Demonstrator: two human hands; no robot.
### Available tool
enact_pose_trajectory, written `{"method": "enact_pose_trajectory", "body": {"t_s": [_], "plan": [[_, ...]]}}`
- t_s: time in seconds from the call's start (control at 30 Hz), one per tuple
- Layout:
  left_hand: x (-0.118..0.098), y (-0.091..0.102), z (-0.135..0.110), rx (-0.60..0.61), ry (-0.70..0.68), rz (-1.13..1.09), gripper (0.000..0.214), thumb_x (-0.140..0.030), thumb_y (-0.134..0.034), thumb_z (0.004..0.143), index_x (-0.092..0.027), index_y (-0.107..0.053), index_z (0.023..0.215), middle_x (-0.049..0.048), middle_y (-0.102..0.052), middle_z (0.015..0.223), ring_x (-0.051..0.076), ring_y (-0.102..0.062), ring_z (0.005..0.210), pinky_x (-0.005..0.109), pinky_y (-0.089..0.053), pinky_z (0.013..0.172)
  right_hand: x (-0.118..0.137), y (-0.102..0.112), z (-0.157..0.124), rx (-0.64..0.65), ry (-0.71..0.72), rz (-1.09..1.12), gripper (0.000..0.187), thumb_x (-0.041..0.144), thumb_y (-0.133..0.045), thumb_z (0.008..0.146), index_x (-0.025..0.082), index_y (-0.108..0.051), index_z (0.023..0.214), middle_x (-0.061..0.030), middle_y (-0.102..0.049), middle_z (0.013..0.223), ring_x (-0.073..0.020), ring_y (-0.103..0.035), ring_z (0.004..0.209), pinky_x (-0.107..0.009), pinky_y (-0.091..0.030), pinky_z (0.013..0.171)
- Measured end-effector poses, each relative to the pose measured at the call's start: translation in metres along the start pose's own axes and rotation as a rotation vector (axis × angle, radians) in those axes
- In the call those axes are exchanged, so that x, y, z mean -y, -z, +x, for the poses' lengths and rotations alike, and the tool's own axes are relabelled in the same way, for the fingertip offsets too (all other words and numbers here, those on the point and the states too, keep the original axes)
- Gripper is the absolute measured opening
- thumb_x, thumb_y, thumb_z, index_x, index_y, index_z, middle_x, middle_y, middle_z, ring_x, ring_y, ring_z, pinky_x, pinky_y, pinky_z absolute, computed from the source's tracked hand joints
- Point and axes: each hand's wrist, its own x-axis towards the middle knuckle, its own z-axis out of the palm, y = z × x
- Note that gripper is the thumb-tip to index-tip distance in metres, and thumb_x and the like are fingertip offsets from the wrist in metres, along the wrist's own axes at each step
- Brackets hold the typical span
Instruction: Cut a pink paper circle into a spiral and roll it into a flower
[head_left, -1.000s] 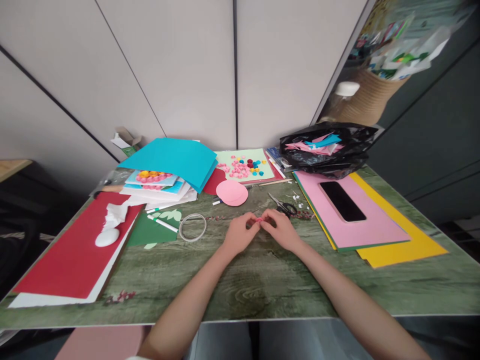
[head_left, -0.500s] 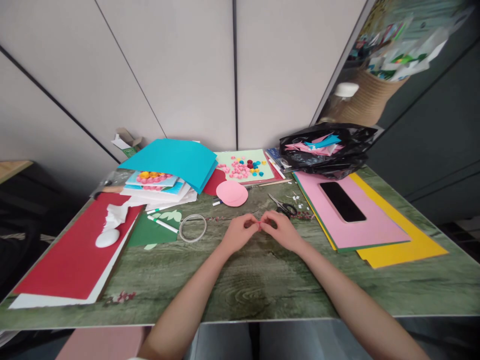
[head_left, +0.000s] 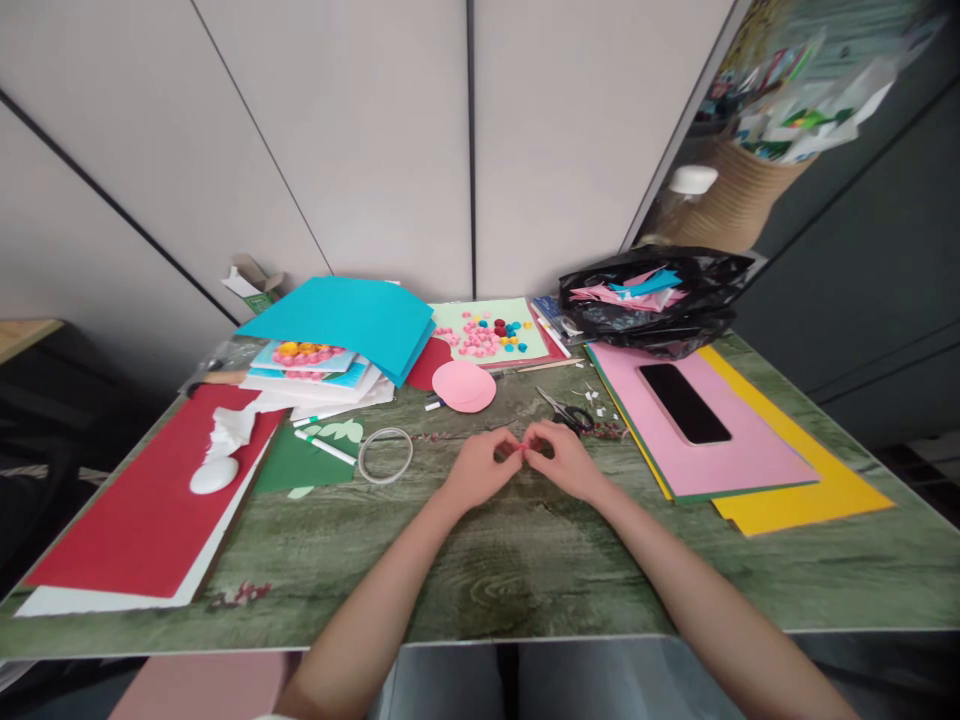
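Note:
My left hand (head_left: 484, 468) and my right hand (head_left: 564, 458) meet above the middle of the table, thumbs and fingertips pinched together. Between the fingertips shows a tiny pink piece (head_left: 523, 450), mostly covered, its material too small to make out. Just beyond my right hand lie black-handled scissors (head_left: 574, 415) with their blades pointing away to the left. Overlapping pink paper circles (head_left: 465, 387) rest past my left hand. Left of it is a roll of tape (head_left: 386, 456). Farther back, a pale green sheet (head_left: 525, 318) carries several small pink, blue, yellow and red balls.
At left are red paper (head_left: 135, 500), a white egg-shaped piece (head_left: 214, 475), green paper (head_left: 285, 460) and markers. Blue sheets (head_left: 337, 320) cover a stack behind. On the right, a phone (head_left: 684, 403) lies on pink paper (head_left: 757, 465), before a black plastic bag (head_left: 720, 290) of scraps.
Both hands stay together at nearly the same spot. The fingertips have shifted very slightly to the right while still pinching the pink piece.

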Motion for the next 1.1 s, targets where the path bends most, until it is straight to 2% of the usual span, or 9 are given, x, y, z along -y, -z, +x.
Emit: {"method": "enact_pose_trajectory", "body": {"t_s": [0.2,0.4,0.8,1.1], "plan": [[0.0,-0.001,0.0,0.002,-0.011,0.032,0.01,-0.024,-0.052,0.077,-0.018,-0.06,0.076,-0.0008,-0.066,0.074,0.014,-0.058,0.07,0.024,-0.041,0.068,0.002,-0.002,0.0,-0.012,0.022,-0.034,0.008,0.017,-0.057,0.072,0.02,-0.053,0.066,0.0027,-0.055,0.064,-0.0147,-0.049,0.067,-0.028,-0.033,0.069],[0.004,-0.003,0.001,-0.046,-0.024,0.097,0.01,-0.025,-0.051,0.077,-0.019,-0.059,0.075,-0.0016,-0.065,0.072,0.013,-0.057,0.067,0.023,-0.04,0.066,0.002,-0.005,0.0,-0.056,0.035,-0.071,0.009,0.02,-0.057,0.075,0.02,-0.054,0.067,0.0017,-0.056,0.066,-0.0159,-0.05,0.07,-0.03,-0.033,0.072],[0.006,-0.006,0.001,-0.123,-0.009,0.273,0.01,-0.026,-0.051,0.079,-0.02,-0.059,0.076,-0.0001,-0.067,0.075,0.015,-0.058,0.072,0.027,-0.039,0.071,-0.003,-0.012,0.001,-0.097,0.044,-0.124,0.006,0.021,-0.057,0.077,0.021,-0.055,0.071,0.0002,-0.061,0.07,-0.0178,-0.05,0.073,-0.033,-0.032,0.075],[0.008,-0.006,0.003,-0.132,-0.019,0.287,0.01,-0.026,-0.051,0.08,-0.02,-0.058,0.077,0.0,-0.066,0.074,0.015,-0.058,0.07,0.026,-0.039,0.068,-0.005,-0.014,0.001,-0.097,0.04,-0.146,0.008,0.024,-0.056,0.079,0.021,-0.056,0.072,-0.0001,-0.06,0.07,-0.018,-0.05,0.074,-0.033,-0.031,0.075]]}}
